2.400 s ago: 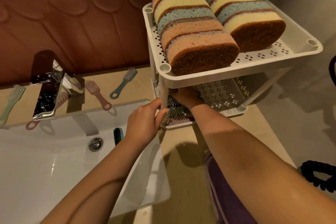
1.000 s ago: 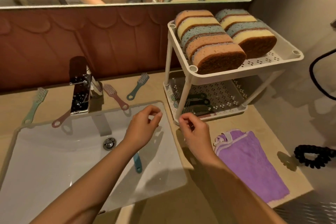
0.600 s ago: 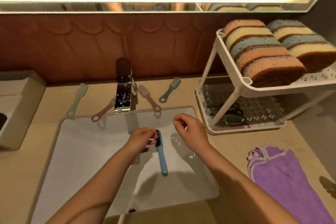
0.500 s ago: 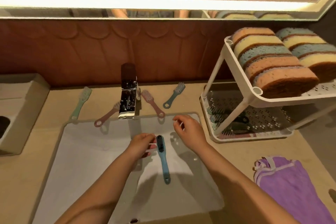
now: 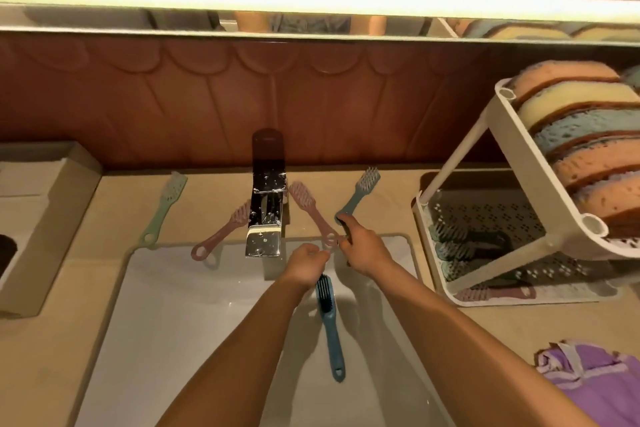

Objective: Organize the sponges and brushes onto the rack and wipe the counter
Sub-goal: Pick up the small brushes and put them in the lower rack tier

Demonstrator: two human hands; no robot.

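Head view: where were the hands?
— Both reached over the sink [image 5: 166, 322] toward the back of the table [image 5: 69, 340]. The right hand [image 5: 363, 250] had curled fingers touching the handle end of the teal brush [image 5: 358, 194]. The left hand [image 5: 306, 263], also curled, had its fingertips just at the ring of the right pink brush [image 5: 310, 208]. Whether either hand gripped anything could not be told.
— What else lay about?
— A blue brush [image 5: 330, 329] lay in the sink, its bristle end just beside the left wrist. A green brush [image 5: 161, 215] and a left pink brush [image 5: 221, 236] lay on the table, left of the tap [image 5: 266, 211].
— And at the right?
— More brushes [image 5: 464, 246] lay on the lower shelf of the rack [image 5: 533, 163]. A row of sponges [image 5: 588, 128] stood on edge on its top shelf. A purple cloth [image 5: 595, 392] lay on the table in front of the rack.
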